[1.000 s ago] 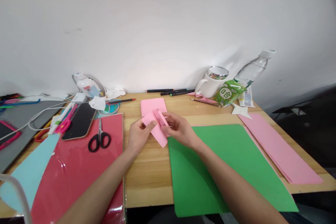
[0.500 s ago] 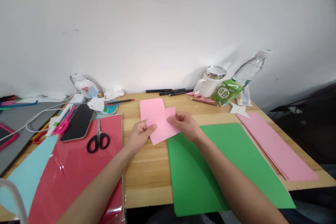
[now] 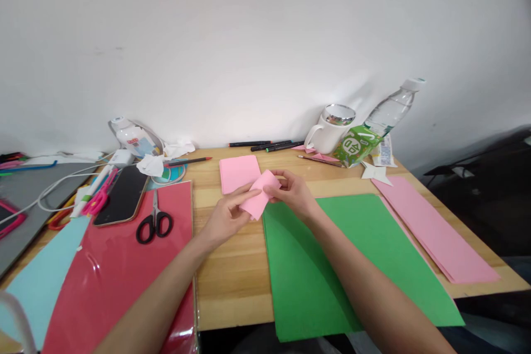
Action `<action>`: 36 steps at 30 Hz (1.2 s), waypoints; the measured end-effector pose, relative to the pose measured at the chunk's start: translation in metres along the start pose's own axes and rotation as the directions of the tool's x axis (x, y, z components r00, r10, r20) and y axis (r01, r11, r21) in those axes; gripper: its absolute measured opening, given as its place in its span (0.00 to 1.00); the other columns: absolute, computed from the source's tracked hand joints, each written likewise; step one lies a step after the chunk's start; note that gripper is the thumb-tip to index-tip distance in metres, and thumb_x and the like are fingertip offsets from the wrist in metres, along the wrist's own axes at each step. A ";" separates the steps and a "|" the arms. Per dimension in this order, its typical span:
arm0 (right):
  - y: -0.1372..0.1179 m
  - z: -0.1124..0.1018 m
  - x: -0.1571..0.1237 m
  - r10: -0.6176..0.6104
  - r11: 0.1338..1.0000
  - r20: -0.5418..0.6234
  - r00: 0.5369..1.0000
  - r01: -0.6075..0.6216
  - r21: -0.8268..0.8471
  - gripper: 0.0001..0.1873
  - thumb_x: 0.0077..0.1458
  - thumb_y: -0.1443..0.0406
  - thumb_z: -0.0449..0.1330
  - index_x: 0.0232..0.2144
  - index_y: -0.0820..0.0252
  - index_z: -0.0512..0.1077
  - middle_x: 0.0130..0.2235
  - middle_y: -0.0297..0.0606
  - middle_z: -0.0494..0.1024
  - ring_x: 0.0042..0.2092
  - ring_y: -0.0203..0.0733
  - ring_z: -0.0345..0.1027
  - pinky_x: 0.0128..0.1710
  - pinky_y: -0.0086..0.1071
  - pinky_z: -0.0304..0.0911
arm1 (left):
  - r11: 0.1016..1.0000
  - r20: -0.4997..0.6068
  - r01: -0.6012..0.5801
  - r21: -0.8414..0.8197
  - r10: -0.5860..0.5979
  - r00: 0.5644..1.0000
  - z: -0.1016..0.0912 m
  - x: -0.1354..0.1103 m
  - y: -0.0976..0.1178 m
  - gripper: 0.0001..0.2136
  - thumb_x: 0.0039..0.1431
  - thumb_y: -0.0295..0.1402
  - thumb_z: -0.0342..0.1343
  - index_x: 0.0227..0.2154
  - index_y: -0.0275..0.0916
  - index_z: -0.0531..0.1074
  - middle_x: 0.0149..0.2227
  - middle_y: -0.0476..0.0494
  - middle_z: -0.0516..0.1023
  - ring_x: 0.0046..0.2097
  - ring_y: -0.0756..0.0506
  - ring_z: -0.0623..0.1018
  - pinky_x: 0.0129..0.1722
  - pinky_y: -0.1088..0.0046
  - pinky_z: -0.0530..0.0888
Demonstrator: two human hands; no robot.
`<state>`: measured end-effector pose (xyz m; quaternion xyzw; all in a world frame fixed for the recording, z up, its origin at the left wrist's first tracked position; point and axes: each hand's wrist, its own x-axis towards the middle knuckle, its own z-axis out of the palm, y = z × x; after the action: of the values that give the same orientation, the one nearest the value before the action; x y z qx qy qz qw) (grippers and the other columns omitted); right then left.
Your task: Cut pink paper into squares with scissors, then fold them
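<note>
A small sheet of pink paper (image 3: 262,197), bent over on itself, is held up between both hands above the table. My left hand (image 3: 230,211) is closed on its left edge, thumb in front. The right side is pinched by my right hand (image 3: 291,192), thumb against the paper's face. Just behind lies a stack of pink paper squares (image 3: 239,171), its front right corner hidden by the hands. Large green sheets (image 3: 357,265) spread beneath my right forearm. Black-handled scissors (image 3: 155,222) rest on the red paper pack (image 3: 124,276) to the left.
At the back right stand a white mug (image 3: 330,128), a green drink carton (image 3: 357,145) and a leaning clear bottle (image 3: 394,106). Several pens (image 3: 274,145) lie along the wall. Long pink strips (image 3: 435,229) lie far right. A phone (image 3: 123,194) and cables sit left.
The pink sheet was held out flat; now it is bent over and looks smaller. My left hand has moved right, closer to my right hand.
</note>
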<state>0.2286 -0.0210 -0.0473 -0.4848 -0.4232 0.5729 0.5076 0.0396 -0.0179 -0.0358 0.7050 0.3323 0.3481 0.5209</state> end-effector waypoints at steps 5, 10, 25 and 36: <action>-0.003 0.003 -0.004 -0.111 0.993 0.017 0.994 0.111 -0.031 0.29 0.37 0.63 0.68 0.44 0.61 0.64 0.26 0.31 0.75 0.26 0.33 0.67 0.26 0.28 0.65 | 0.888 0.034 0.209 -0.410 -0.214 0.976 0.004 0.001 0.002 0.25 0.49 0.40 0.60 0.51 0.39 0.67 0.46 0.34 0.75 0.44 0.43 0.76 0.39 0.69 0.73; 0.002 0.018 -0.011 -0.129 0.989 0.100 0.987 0.135 -0.055 0.30 0.38 0.63 0.68 0.45 0.61 0.65 0.26 0.31 0.75 0.25 0.32 0.65 0.26 0.28 0.62 | 0.867 -0.033 0.314 -0.387 -0.353 0.935 0.006 0.002 -0.006 0.16 0.49 0.45 0.58 0.32 0.34 0.73 0.24 0.50 0.72 0.25 0.52 0.71 0.27 0.76 0.69; -0.003 0.024 -0.018 -0.181 0.983 -0.004 0.983 0.182 0.016 0.13 0.39 0.59 0.68 0.24 0.63 0.73 0.22 0.32 0.71 0.25 0.31 0.61 0.26 0.27 0.59 | 0.876 -0.137 0.248 -0.413 -0.330 0.934 0.008 0.000 0.001 0.11 0.50 0.40 0.60 0.30 0.36 0.75 0.24 0.50 0.74 0.27 0.52 0.70 0.27 0.79 0.67; -0.006 0.025 -0.018 -0.150 0.988 -0.002 0.989 0.150 -0.025 0.15 0.38 0.56 0.68 0.23 0.63 0.75 0.20 0.31 0.68 0.24 0.31 0.57 0.24 0.27 0.56 | 0.880 -0.186 0.245 -0.407 -0.343 0.921 0.007 0.000 -0.001 0.10 0.44 0.37 0.64 0.26 0.35 0.76 0.24 0.49 0.77 0.28 0.51 0.74 0.30 0.77 0.70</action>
<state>0.2056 -0.0382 -0.0354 -0.4591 -0.4645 0.5269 0.5439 0.0454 -0.0217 -0.0379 0.4825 0.4269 0.4083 0.6467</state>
